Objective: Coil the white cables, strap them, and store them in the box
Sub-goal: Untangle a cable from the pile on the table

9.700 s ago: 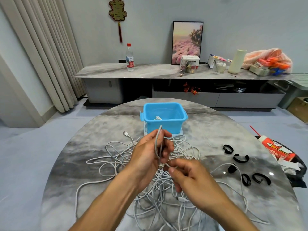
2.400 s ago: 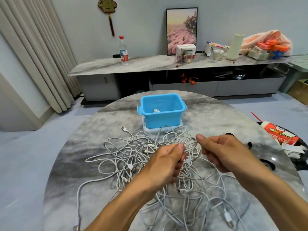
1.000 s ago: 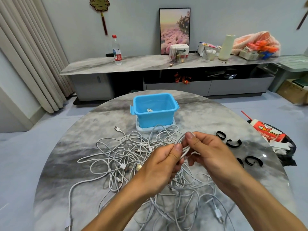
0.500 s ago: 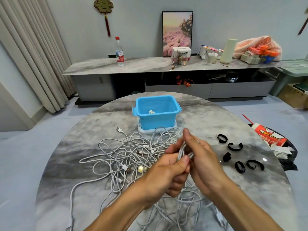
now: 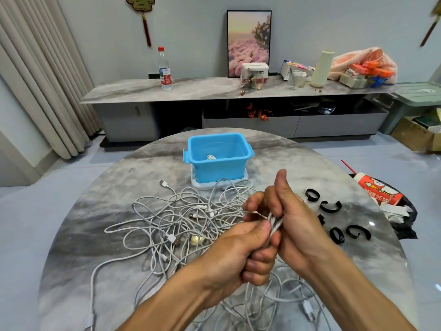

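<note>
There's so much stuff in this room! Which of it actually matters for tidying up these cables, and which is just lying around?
Part of the job:
- bundle of white cable, gripped by the left hand and right hand
- tangled white cables on the table
- black straps
- blue box, one cable already inside

Just lying about:
- water bottle
- framed picture
- red and white carton

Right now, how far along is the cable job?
Early. Done: one white cable lies in the blue box. In hand: left hand and right hand grip a folded cable bundle, not yet strapped. Left: the tangled pile on the table; black straps lie unused.
</note>
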The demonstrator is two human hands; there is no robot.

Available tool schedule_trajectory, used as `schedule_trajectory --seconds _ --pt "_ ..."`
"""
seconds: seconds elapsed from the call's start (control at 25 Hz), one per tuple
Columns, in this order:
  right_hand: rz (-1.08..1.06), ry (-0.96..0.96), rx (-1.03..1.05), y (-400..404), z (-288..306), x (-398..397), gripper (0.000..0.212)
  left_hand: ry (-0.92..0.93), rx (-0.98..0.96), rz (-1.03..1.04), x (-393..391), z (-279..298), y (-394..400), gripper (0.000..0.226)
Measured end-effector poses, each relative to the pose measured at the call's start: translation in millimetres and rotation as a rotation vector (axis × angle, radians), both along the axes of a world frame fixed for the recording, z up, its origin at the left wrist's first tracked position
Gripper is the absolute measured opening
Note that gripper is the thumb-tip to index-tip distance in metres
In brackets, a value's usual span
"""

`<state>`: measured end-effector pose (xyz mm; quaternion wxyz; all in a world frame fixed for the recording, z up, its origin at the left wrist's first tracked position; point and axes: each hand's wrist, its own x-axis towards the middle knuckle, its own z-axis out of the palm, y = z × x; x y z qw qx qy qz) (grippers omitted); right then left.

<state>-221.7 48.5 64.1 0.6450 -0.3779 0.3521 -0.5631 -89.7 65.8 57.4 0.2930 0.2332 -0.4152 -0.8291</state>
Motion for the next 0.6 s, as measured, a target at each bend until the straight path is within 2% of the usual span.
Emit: schedule_trajectory --seconds 0.08,0.12,0.2,0.24,0.28,0.32,0.36,0.44,0.52,0.6 --pt "0.179 0.005 -0.024 -2 -1 -1 0.059 0.040 -0.009 0.142 5 3 -6 0.025" --pt "0.281 0.117 -0.026 -2 -2 -3 0.062 0.090 0.002 0.253 10 7 -11 0.024" --pt "0.474 0.528 -0.026 1 -2 -12 0.060 0.165 0.033 0.473 26 15 -28 0.024" --pt "0.528 0.715 -0.027 2 0 -18 0.049 0.149 0.023 0.571 37 18 -36 0.026" --pt "0.534 0.813 -0.029 2 3 -24 0.038 0.057 -0.031 0.662 47 19 -43 0.028" --pt "0.487 0.815 -0.029 2 7 -30 0.032 -0.125 -0.143 0.737 54 18 -47 0.030" --pt "0.411 0.726 -0.018 2 12 -35 0.030 -0.361 -0.313 0.766 58 15 -48 0.033" --pt "0.256 0.470 0.009 3 20 -40 0.028 -0.688 -0.656 0.630 51 9 -40 0.035" --pt "0.175 0.367 0.022 4 25 -42 0.027 -0.796 -0.890 0.386 36 4 -30 0.034" --pt "0.131 0.354 0.067 7 27 -42 0.028 -0.782 -0.998 0.228 25 0 -24 0.034"
